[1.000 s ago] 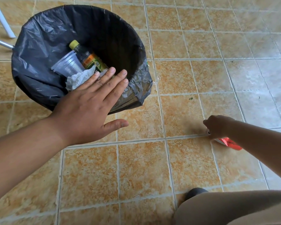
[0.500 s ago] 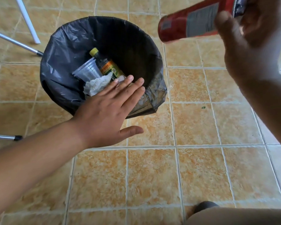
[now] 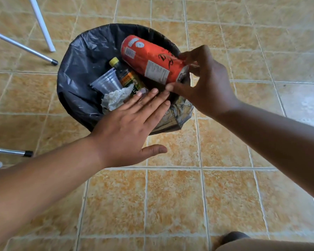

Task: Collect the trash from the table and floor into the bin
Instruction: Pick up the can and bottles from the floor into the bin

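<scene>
Tiled floor (image 3: 170, 196) ringed the bin (image 3: 76, 69), where the can (image 3: 149, 60) pinched by the right hand (image 3: 208, 86) could clip the flat, open left hand (image 3: 127, 129) at six o'clock and bounce out.

The left hand (image 3: 123, 131) and right hand (image 3: 207, 87) are left bare, and so are both forearms. Short nails are seen on the fingers (image 3: 149, 104). Far behind the fingers, a tan trouser leg (image 3: 279, 247) and a dark shoe tip (image 3: 232, 235) are seen.

head view | worn high | faces steeply down | bin (image 3: 83, 57) near, mid-frame
</scene>
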